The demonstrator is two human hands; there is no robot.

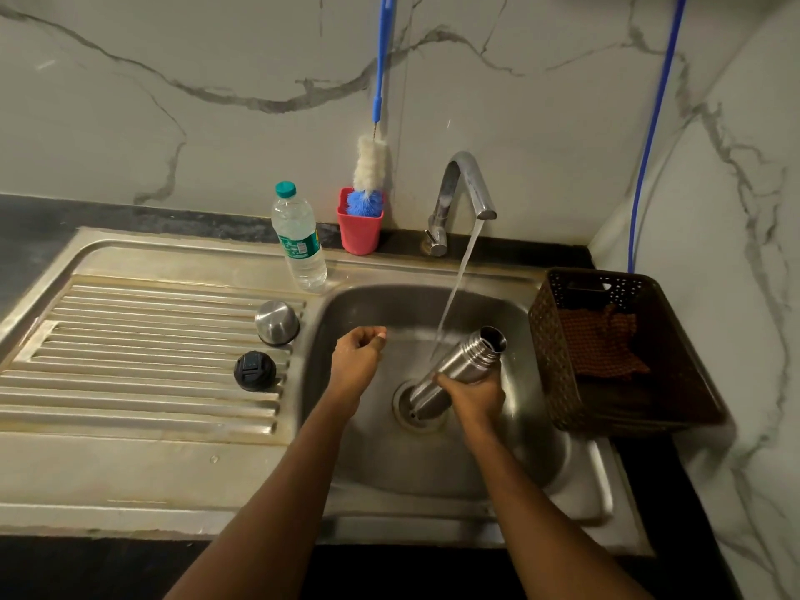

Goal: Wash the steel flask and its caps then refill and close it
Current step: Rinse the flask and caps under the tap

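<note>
Right hand (472,398) grips a capless, tilted, brushed-steel cylindrical flask (459,370) at frame centre; left hand (357,355) hovers loosely curled, empty.

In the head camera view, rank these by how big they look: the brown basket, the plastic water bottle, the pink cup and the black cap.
1. brown basket
2. plastic water bottle
3. pink cup
4. black cap, close to the cup in apparent size and nearer the camera, so unsure.
</note>
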